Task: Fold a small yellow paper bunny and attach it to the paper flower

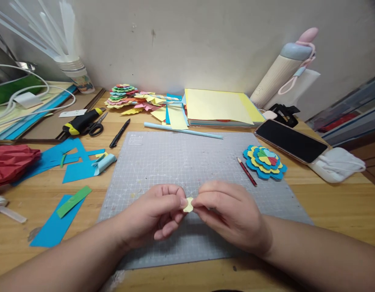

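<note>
Both my hands meet over the near part of a grey cutting mat (181, 162). Between their fingertips is a small pale yellow paper piece (188, 205). My left hand (158, 213) pinches its left side with curled fingers. My right hand (228, 213) pinches its right side, fingers closed. On the mat's right edge lies a layered paper flower (264, 161) in blue, yellow and green, with a red pencil (246, 171) beside it.
A wooden desk (327, 202) holds blue paper scraps (58, 227), a green strip (73, 201), scissors (96, 126), a black pen (119, 133), a yellow-black cutter (79, 121), a pale blue rolled stick (183, 130), stacked coloured paper (218, 106), more paper flowers (123, 95), a phone (291, 140) and a bottle (281, 71).
</note>
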`<state>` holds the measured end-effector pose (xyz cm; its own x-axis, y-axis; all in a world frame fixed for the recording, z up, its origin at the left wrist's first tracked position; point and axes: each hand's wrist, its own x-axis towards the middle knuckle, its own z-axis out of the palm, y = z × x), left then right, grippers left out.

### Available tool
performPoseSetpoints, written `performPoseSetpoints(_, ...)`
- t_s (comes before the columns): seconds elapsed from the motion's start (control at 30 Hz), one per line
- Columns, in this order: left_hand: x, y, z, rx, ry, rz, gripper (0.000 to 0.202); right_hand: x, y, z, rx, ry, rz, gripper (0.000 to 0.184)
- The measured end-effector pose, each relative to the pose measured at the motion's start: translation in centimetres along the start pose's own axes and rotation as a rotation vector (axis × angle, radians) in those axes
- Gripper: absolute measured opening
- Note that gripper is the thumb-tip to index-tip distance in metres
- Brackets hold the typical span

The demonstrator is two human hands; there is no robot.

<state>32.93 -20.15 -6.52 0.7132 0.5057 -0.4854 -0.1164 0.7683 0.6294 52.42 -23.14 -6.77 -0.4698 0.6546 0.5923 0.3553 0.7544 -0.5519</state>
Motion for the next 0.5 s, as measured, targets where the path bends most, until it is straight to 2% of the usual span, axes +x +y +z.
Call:
performPoseSetpoints(0.07,0.1,0.0,-0.1,0.000,-0.015,-0.022,0.019,0.1,-0.2,0.1,0.028,-0.007,0.051,0.013)
performPoseSetpoints(0.1,0.1,-0.1,-0.1,-0.002,-0.030,-0.024,0.020,0.2,-0.3,0.2,0.079,0.012,0.133,0.011)
performPoseSetpoints(0.2,0.2,-0.4,0.0,0.046,-0.009,0.075,0.028,0.6,-0.4,0.6,0.413,0.090,0.584,0.009)
performPoseSetpoints(0.27,0.2,-0.5,0.2,0.190,0.098,0.244,0.026,0.7,-0.4,0.8,0.671,0.102,0.852,0.013)
performPoseSetpoints(0.3,0.2,-0.6,0.4,0.285,0.162,0.336,0.024,0.7,-0.4,0.9,0.778,0.098,0.932,0.016)
performPoseSetpoints(0.4,0.1,-0.4,0.8,0.501,0.271,0.497,0.019,0.7,-0.6,1.2,0.985,0.078,1.046,0.023)
performPoseSetpoints(0.5,0.1,-0.1,0.9,0.505,0.286,0.455,0.023,0.7,-0.9,1.3,1.095,0.052,1.088,0.026)
